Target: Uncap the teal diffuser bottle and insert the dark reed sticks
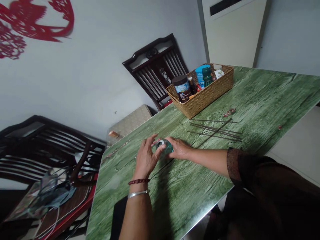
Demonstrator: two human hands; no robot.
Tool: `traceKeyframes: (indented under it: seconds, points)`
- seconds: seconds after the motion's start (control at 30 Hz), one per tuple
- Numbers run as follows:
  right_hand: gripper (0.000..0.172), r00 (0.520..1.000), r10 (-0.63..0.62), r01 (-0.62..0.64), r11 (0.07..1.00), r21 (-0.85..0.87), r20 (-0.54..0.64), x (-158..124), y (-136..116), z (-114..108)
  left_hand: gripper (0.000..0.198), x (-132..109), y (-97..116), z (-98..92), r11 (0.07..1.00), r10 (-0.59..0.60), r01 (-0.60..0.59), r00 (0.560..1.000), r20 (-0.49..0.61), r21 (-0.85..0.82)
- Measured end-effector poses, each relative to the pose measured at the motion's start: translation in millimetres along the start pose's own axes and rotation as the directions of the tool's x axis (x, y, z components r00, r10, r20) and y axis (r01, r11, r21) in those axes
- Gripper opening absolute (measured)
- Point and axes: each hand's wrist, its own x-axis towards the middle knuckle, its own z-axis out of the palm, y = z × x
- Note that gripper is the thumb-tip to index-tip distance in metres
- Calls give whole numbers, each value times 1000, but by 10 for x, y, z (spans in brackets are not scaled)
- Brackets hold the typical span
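Dark wooden chair (50, 140): stands off the tabletop's (262, 100) left edge, with a crumpled clear plastic bag (53, 191) on its seat.
Left hand (146, 156): over the middle of the tabletop near the left edge, thumb and fingers curled onto the left side of the teal roll (165, 146). It wears a bead bracelet (138, 181) and a silver bangle (138, 193) at the wrist.
Teal roll: small, with a pale core, lying on the tabletop between both hands.
Right hand (178, 148): closed on the roll's right side.
Thin dark sticks (215, 130): loose on the tabletop, right of the hands.
Wicker basket (212, 91): at the far edge, holding a brown jar (182, 87) and bottles.
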Motion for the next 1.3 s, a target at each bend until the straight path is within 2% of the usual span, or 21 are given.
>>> traceKeyframes:
  seconds: [0.03,0.1,0.17,0.23,0.3,0.4,0.47,0.53,0.6,0.7,0.8,1.1,1.3]
  points:
    - [68,1000,7,-7,1000,-1,-1,0,-1,0,58,14,10,-6,998,-23,23,1000,7,67]
    - [67,1000,21,-21,1000,-17,0,1,-4,-1,48,35,19,-20,996,26,-33,996,81,84]
    - [66,1000,17,-17,1000,-21,-2,1,-7,-4,47,39,20,-39,988,154,-151,978,140,-34]
    - [66,1000,-6,6,1000,-3,-3,-1,-10,-9,59,30,23,-59,972,215,-201,969,120,-119]
    - [64,1000,-23,23,999,24,3,-3,-7,-12,70,22,35,-67,989,139,-134,988,70,-62]
    - [66,1000,-7,7,1000,19,1,-1,2,-5,53,28,46,-52,990,-5,-6,997,79,138]
    - [67,1000,14,-14,1000,-19,4,4,8,4,43,32,31,-39,985,18,-40,991,131,167]
    - [68,1000,25,-25,998,-50,10,6,9,9,39,26,-1,-39,987,129,-142,979,158,74]
    - [68,1000,16,-16,999,-44,6,6,5,6,46,12,-30,-48,978,208,-206,968,143,-29]
    - [66,1000,-16,15,1000,5,5,1,-5,-8,60,-2,-37,-46,994,112,-112,989,96,-8]
    - [68,1000,-14,14,1000,8,10,2,-6,-18,47,9,-6,2,994,17,-26,996,82,109]
    - [65,1000,16,-15,1000,-22,19,26,8,4,40,16,11,105,979,105,-114,993,63,167]
    - [66,999,5,-4,999,-44,32,-7,19,2,39,-44,19,119,995,52,-54,998,28,79]
